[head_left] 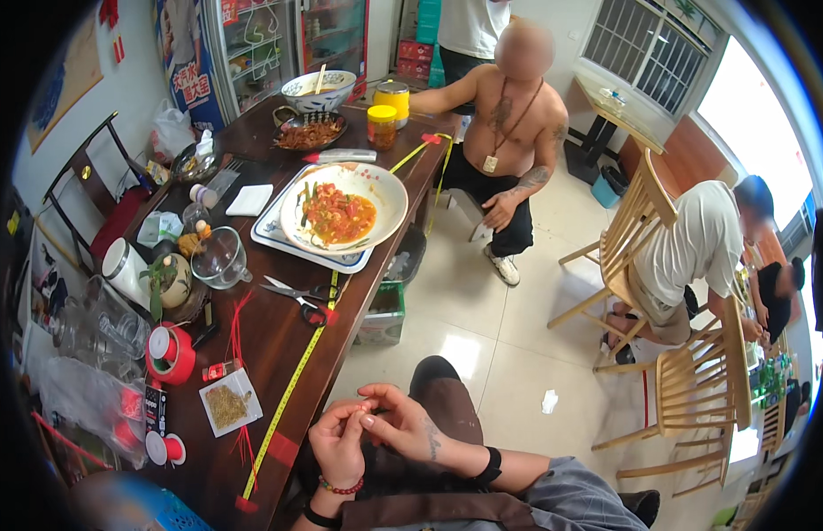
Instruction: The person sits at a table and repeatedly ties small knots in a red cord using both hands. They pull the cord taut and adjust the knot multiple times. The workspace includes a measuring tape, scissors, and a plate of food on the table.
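Note:
My left hand (339, 441), with a beaded bracelet, meets my right hand (404, 421) over my lap. Both sets of fingertips pinch together around a small reddish thing (365, 405), mostly hidden by the fingers. Left of them, a yellow tape measure (293, 378) runs along the table edge, held by red tape (282, 451). A small packet of gold-coloured pieces (227, 403) lies on red cords (236, 325). Beyond are black-handled scissors (308, 306) with parted blades. Spools of red cord (166, 449) and a red tape roll (170, 368) sit farther left.
The dark wooden table (252, 358) bears a plate of tomato food (385, 192) on a tray (268, 229), a glass cup (220, 259) and a patterned bowl (318, 99). A person (517, 133) sits at its far end. Wooden chairs (690, 385) stand right.

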The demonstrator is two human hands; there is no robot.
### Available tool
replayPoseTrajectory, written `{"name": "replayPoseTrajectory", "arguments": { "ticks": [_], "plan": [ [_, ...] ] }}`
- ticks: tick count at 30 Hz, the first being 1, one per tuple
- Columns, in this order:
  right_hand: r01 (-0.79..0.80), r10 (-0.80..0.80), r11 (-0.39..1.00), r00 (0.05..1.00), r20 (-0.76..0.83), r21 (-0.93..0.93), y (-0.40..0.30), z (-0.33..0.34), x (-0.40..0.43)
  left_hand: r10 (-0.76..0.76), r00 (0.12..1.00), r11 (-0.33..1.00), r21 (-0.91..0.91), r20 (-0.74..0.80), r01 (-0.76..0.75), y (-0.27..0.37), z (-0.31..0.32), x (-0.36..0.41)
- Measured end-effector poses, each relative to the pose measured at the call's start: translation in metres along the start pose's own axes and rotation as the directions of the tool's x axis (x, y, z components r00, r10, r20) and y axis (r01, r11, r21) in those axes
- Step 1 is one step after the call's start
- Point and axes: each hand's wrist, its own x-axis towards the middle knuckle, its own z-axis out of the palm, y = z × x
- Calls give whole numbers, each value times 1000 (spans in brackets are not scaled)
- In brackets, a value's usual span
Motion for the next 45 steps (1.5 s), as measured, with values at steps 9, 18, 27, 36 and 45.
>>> {"name": "replayPoseTrajectory", "arguments": {
  "ticks": [9,18,27,36,45],
  "plan": [
    [35,-35,999,995,92,-3,-1,1,1,-23,1000,999,-46,21,24,-3,-9,-8],
    [124,-125,991,992,-13,-46,10,9,1,-79,996,993,-90,-50,74,-3,-3,-7],
    [236,-262,956,954,-145,-176,19,16,0,-236,972,932,-288,-21,220,-10,-9,-1],
    [335,-420,830,901,-106,-446,17,1,-6,-273,960,899,-371,-57,233,4,-2,6],
    [254,-281,935,956,-81,-248,23,-5,-6,-211,977,961,-193,-44,199,0,-4,2]
  ]
}}
